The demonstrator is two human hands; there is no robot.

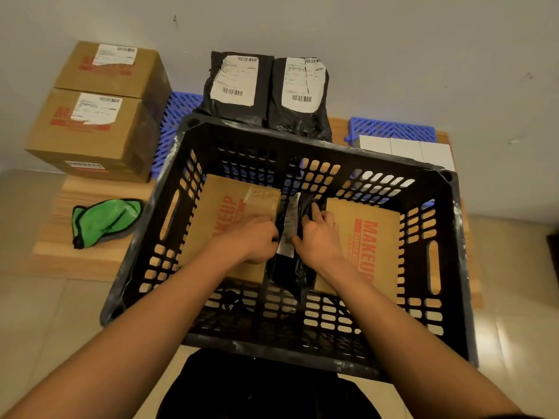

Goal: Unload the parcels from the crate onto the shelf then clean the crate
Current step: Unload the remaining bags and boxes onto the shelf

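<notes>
Parcels are split between two places: some sit on the wooden shelf (90, 261) by the wall, others lie in the black crate (447, 297) in front of me. Inside the crate a black plastic bag parcel (290, 267) stands on edge in the middle, wedged between two cardboard boxes, the left box (230, 207) and the right box (375, 246), both printed in red. My left hand (257, 240) and my right hand (317, 237) are both down on that bag, fingers curled around its top edge from either side, close beside its white label (289, 234). My left hand also rests on the left box. The boxes press in on both sides of the bag and the crate walls rise all round my wrists.

Beyond the crate, two black bag parcels (266, 92) lean upright against the wall, side by side and touching. To their left, two brown boxes (96, 116) are stacked one on the other. A blue plastic grid (393, 128) shows behind the crate at both sides, with some white boxes (408, 149) on the right part. A green cloth (102, 219) lies crumpled on the shelf, left of the crate and apart from it.
</notes>
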